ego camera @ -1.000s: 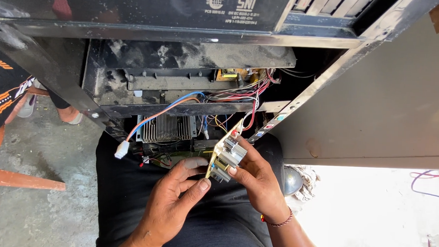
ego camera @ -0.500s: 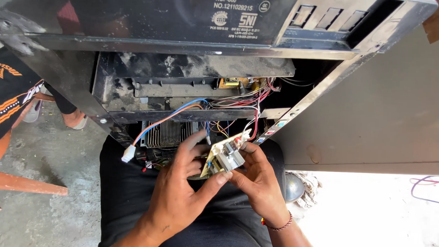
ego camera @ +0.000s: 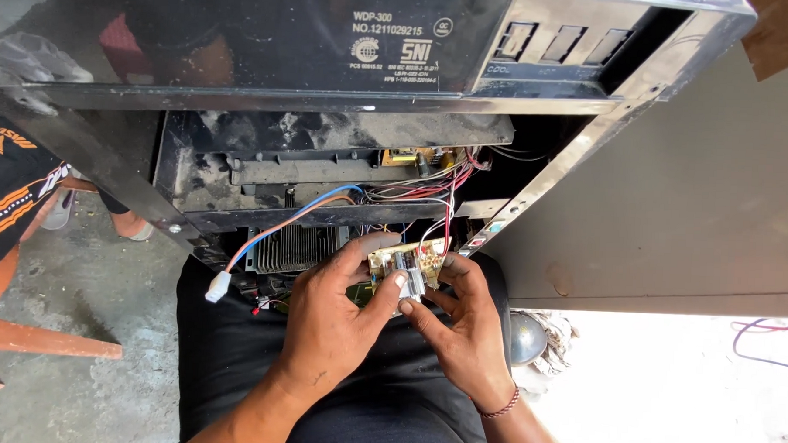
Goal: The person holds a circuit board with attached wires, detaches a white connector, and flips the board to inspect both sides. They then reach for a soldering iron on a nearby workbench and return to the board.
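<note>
A large black appliance casing with a glossy panel fills the top of the view, tipped toward you, its open underside showing a dusty metal frame. To its right stands a grey panel. Inside the opening sit a finned heat sink and a tangle of red and white wires; a blue and orange lead runs out left to a white connector hanging free. Your lap, in dark cloth, lies below. Your left hand and right hand meet in front of the opening, both pinching a small tan circuit board between thumbs and fingers. The board is tilted, carries pale blocky components, and remains wired to the casing; your fingers cover its lower edge.
</note>
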